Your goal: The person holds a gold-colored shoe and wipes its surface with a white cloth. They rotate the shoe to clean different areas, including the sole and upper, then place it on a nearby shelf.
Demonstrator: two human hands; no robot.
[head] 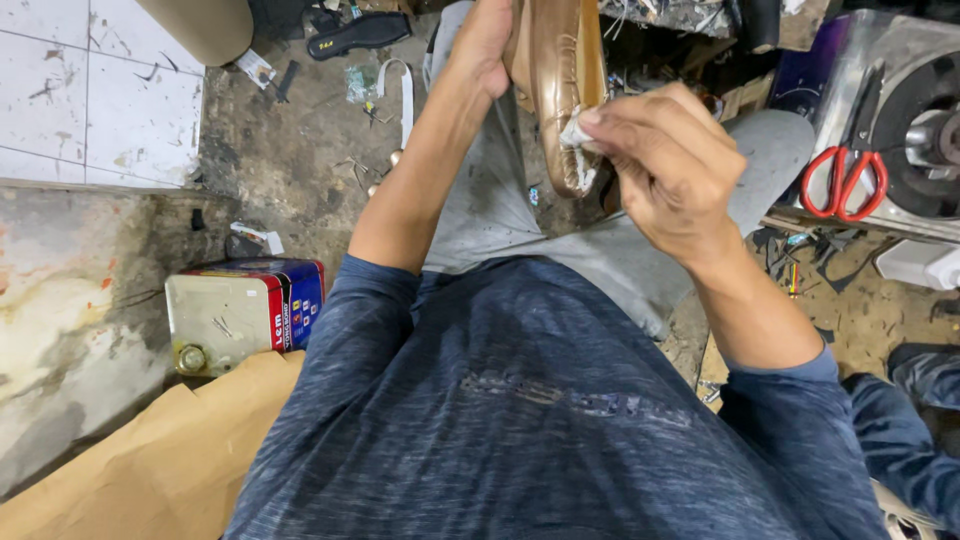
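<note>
The shoe (558, 90), a single tan-gold leather slip-on, was the centre of what we saw in the head view, held up above the lap with its sole edge turned toward the camera. The left hand (485, 45) was closed around the shoe's far side, gripping it steady. The right hand (665, 165) was curled nearly shut just beside the shoe's near end, its fingertips (600, 118) pinching a small whitish wad (578, 135) against the edge. A pale smear showed on the shoe's near end where the wad touched; the rest of the visible edge looked bare, so we judged the rubbing or coating only partly done, with most of the rim left. How much of the hidden side was covered we could not tell.

Counting from the shoe outward: one shoe in the hands, one wad. Well to the right of the shoe lay one pair of red-handled scissors (845, 180) on a metal machine (900, 120). Below and to the left of the shoe stood one rectangular tin can (245, 310) on the dirty floor (290, 160), beside brown paper (150, 460). Above and left of the shoe lay one dark sandal (358, 35). At the lower right a second person's blue sleeve (905, 440) showed.
</note>
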